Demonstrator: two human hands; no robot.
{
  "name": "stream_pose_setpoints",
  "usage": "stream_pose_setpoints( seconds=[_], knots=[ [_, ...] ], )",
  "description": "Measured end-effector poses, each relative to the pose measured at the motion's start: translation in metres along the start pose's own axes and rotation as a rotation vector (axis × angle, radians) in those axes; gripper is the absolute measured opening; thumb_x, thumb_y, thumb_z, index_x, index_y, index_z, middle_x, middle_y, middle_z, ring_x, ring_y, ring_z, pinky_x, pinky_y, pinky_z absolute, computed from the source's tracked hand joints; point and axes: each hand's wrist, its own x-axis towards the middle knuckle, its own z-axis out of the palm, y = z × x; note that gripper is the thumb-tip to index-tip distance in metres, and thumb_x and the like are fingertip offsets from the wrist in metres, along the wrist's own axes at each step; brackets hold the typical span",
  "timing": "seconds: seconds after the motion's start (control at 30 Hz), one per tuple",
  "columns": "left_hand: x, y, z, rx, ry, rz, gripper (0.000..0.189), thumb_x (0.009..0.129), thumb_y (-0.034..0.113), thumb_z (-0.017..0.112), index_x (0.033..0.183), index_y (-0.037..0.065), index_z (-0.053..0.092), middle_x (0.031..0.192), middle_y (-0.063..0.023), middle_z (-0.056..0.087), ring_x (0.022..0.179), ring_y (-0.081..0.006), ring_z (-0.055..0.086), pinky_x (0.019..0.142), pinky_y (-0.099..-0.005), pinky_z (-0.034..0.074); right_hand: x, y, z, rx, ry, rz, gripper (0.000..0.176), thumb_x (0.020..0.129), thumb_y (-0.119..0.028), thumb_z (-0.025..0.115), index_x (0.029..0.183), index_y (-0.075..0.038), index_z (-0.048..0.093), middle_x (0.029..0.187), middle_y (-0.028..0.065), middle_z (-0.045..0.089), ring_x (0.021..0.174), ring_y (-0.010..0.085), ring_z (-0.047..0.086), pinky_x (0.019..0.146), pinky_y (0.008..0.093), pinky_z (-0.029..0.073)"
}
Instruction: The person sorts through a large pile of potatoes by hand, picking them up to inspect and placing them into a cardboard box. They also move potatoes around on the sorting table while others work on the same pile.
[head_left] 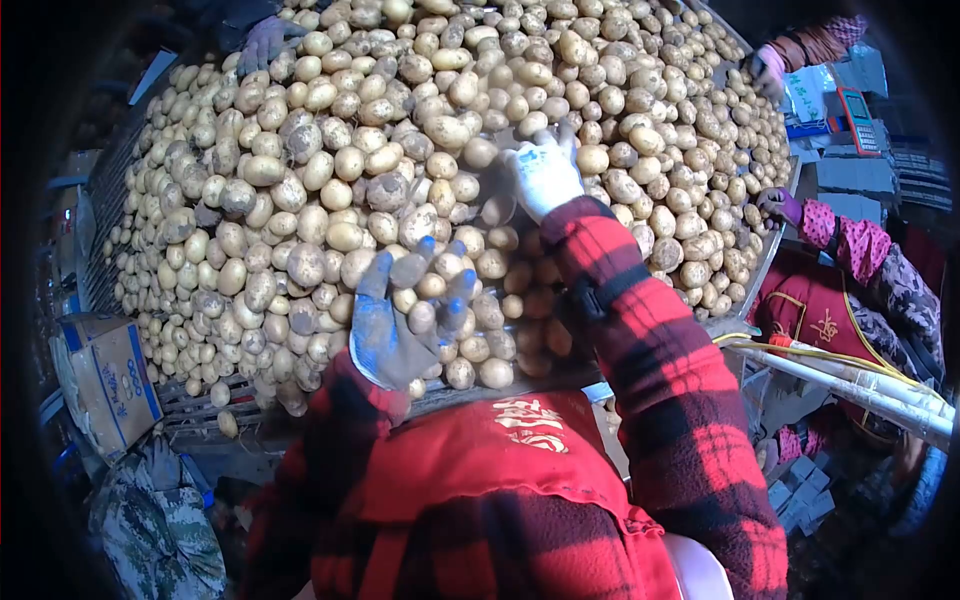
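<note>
A large heap of pale, soil-marked potatoes covers the slatted table in front of me. My left hand, in a grey glove with blue coating, is low on the heap near its front edge. Its fingers curl around small potatoes, one in the palm and one up by the fingertips. My right hand, in a white glove, reaches farther into the middle of the heap. Its fingers point down among the potatoes and are blurred, so their grip is hidden. A blurred potato is just left of it.
Other people's gloved hands touch the heap at the upper left, upper right and right. A cardboard box stands at the left. A red-framed keypad device lies at the right, above white pipes.
</note>
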Motion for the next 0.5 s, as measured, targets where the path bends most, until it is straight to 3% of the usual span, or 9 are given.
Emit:
stream_pose_setpoints(
  seconds=[0.1,0.13,0.17,0.2,0.27,0.33,0.4,0.43,0.5],
  knots=[
    [-0.001,-0.004,0.002,-0.034,-0.030,0.009,0.056,0.111,0.050,0.044,0.155,0.017,0.051,0.156,-0.0146,0.049,0.136,-0.0398,0.054,0.112,-0.0522,0.051,-0.021,-0.029,-0.042,0.297,0.353,0.071,0.033,0.085,-0.016,0.072,0.118,-0.020,0.073,0.104,0.0061,0.073,0.109,0.0307,0.062,0.112,0.0569,0.036],
    [0.002,-0.003,-0.002,0.078,0.037,0.081,0.051,0.111,0.046,0.047,0.150,0.013,0.051,0.151,-0.0121,0.054,0.139,-0.0373,0.053,0.109,-0.0525,0.053,-0.036,-0.048,-0.074,0.400,0.394,0.083,0.042,0.083,-0.016,0.075,0.125,-0.020,0.071,0.106,0.0053,0.072,0.107,0.0297,0.062,0.112,0.0540,0.037],
    [0.003,-0.008,0.011,0.107,0.142,0.120,0.048,0.110,0.046,0.049,0.146,0.014,0.054,0.142,-0.0112,0.058,0.131,-0.0342,0.058,0.103,-0.0502,0.056,-0.048,-0.063,-0.088,0.428,0.432,0.036,0.046,0.083,-0.017,0.077,0.128,-0.019,0.070,0.108,0.0054,0.070,0.108,0.0292,0.061,0.113,0.0565,0.035],
    [0.025,0.004,-0.033,0.086,-0.287,0.053,0.045,0.110,0.045,0.050,0.143,0.014,0.054,0.137,-0.0113,0.059,0.127,-0.0321,0.059,0.101,-0.0473,0.055,-0.061,-0.077,-0.108,0.448,0.404,-0.042,0.046,0.083,-0.019,0.077,0.129,-0.018,0.068,0.108,0.0058,0.069,0.111,0.0298,0.061,0.115,0.0593,0.033],
    [0.044,0.010,-0.076,0.410,-0.567,0.101,0.043,0.110,0.042,0.050,0.142,0.014,0.052,0.135,-0.0112,0.058,0.124,-0.0279,0.059,0.099,-0.0429,0.054,-0.081,-0.107,-0.127,0.487,0.296,-0.130,0.050,0.081,-0.017,0.076,0.130,-0.015,0.065,0.113,0.0069,0.066,0.114,0.0327,0.059,0.114,0.0631,0.035],
    [0.035,0.000,-0.065,1.092,-0.226,0.343,0.044,0.110,0.041,0.048,0.144,0.013,0.050,0.139,-0.0110,0.056,0.126,-0.0236,0.056,0.100,-0.0399,0.053,-0.085,-0.113,-0.128,0.539,0.317,-0.122,0.052,0.079,-0.016,0.076,0.130,-0.013,0.064,0.115,0.0088,0.064,0.112,0.0340,0.058,0.110,0.0612,0.038],
    [0.024,-0.006,-0.037,0.685,-0.073,0.274,0.047,0.111,0.041,0.048,0.148,0.012,0.050,0.146,-0.0112,0.054,0.129,-0.0221,0.055,0.098,-0.0374,0.054,-0.087,-0.097,-0.120,0.569,0.383,-0.060,0.051,0.080,-0.016,0.075,0.130,-0.013,0.064,0.116,0.0107,0.064,0.109,0.0342,0.058,0.104,0.0571,0.043],
    [0.015,-0.008,-0.004,-0.051,-0.105,0.079,0.049,0.111,0.042,0.048,0.149,0.012,0.052,0.150,-0.0114,0.052,0.131,-0.0228,0.054,0.096,-0.0364,0.056,-0.086,-0.079,-0.107,0.505,0.286,0.047,0.049,0.085,-0.019,0.076,0.133,-0.012,0.064,0.129,0.0166,0.063,0.112,0.0363,0.059,0.098,0.0520,0.045],
    [0.013,-0.006,0.009,-0.129,-0.096,-0.056,0.050,0.110,0.045,0.049,0.146,0.012,0.059,0.157,-0.0110,0.048,0.134,-0.0289,0.053,0.089,-0.0341,0.058,-0.069,-0.049,-0.055,0.257,0.309,0.263,0.055,0.089,-0.023,0.073,0.142,-0.015,0.059,0.127,0.0190,0.065,0.108,0.0384,0.064,0.095,0.0525,0.046]
  ],
)
